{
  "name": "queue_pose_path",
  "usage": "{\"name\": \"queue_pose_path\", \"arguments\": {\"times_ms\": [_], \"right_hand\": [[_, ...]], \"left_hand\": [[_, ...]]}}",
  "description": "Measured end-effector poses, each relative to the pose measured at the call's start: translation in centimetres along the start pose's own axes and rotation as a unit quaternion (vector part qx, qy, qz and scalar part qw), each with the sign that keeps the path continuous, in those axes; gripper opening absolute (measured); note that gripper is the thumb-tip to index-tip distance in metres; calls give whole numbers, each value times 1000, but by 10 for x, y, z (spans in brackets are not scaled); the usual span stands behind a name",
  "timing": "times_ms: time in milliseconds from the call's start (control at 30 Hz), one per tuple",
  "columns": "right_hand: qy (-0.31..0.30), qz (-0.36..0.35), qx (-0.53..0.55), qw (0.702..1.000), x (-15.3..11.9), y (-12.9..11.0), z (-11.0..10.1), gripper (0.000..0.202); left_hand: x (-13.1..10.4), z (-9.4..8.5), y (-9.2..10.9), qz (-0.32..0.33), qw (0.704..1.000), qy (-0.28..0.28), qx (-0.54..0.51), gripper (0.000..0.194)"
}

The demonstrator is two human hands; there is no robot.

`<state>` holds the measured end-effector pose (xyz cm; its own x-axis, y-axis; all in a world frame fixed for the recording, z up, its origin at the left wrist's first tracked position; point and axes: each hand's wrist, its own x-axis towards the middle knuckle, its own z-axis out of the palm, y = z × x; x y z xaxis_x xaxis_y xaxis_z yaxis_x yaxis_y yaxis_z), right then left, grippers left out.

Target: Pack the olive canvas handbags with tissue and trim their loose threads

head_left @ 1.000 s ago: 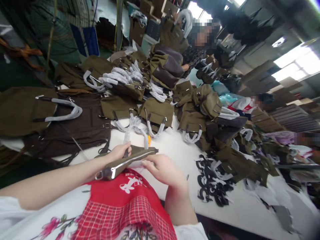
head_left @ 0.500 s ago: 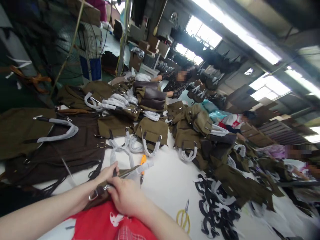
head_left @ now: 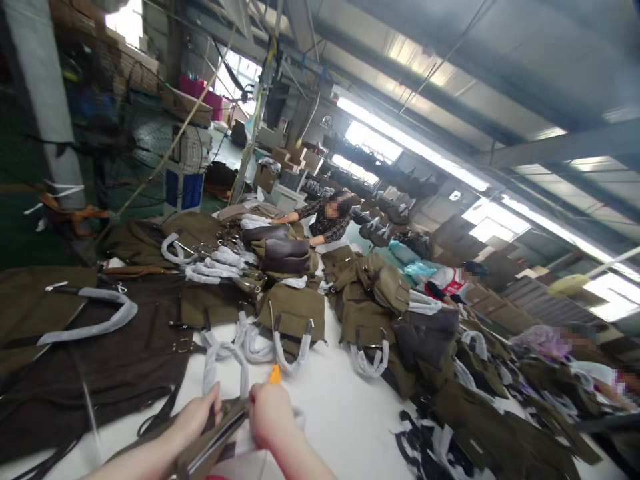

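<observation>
An olive bag point(head_left: 213, 441) lies across my front at the bottom of the head view, its metallic zipper edge running up toward my right hand. My right hand point(head_left: 273, 415) is closed on the upper end of that edge. My left hand point(head_left: 196, 419) grips the bag's far side, its thumb up and fingers curled; the fingers are partly hidden. Just past my right hand an orange tool point(head_left: 275, 375) shows only in part. Wrapped bag handles point(head_left: 225, 360) lie on the white table point(head_left: 340, 407) beyond my left hand.
Olive bags point(head_left: 295, 313) with wrapped handles are piled across the table. A dark brown bag point(head_left: 145, 327) lies at left, black straps point(head_left: 425, 447) at lower right. Across the table a person point(head_left: 330, 220) reaches toward stacked bags; more people are at right. A pole point(head_left: 43, 107) stands at left.
My view has tilted up, so the table sits lower and the scissors have left the picture. My right hand has moved up along the bag's edge, and more of the zipper shows.
</observation>
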<state>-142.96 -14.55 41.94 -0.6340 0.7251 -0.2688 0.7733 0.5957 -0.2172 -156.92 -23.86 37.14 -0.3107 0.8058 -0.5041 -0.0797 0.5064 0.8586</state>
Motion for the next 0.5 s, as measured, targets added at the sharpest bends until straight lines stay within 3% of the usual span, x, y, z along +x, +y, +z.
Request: {"name": "queue_pose_path", "arguments": {"times_ms": [100, 167, 200, 267, 367, 433, 500], "right_hand": [[11, 62, -17, 998, 17, 25, 15, 21], [46, 57, -5, 997, 12, 29, 14, 28], [71, 33, 21, 997, 5, 28, 10, 32], [88, -83, 109, 987, -10, 20, -1, 41], [0, -279, 209, 937, -22, 5, -10, 41], [-38, -305, 196, 931, -19, -3, -8, 25], [-25, -270, 148, 951, -11, -10, -5, 15]], "left_hand": [[-4, -1, 4, -13, 999, -9, -50, 73], [-5, -8, 9, -15, 997, -5, -82, 71], [-6, -13, 12, -19, 995, -2, -100, 71], [-7, -24, 18, -27, 990, -1, -135, 69], [-10, -37, 27, -25, 987, -18, -155, 67], [-13, -43, 33, -9, 988, -38, -150, 65], [-17, -51, 43, 25, 993, -51, -104, 55]]}}
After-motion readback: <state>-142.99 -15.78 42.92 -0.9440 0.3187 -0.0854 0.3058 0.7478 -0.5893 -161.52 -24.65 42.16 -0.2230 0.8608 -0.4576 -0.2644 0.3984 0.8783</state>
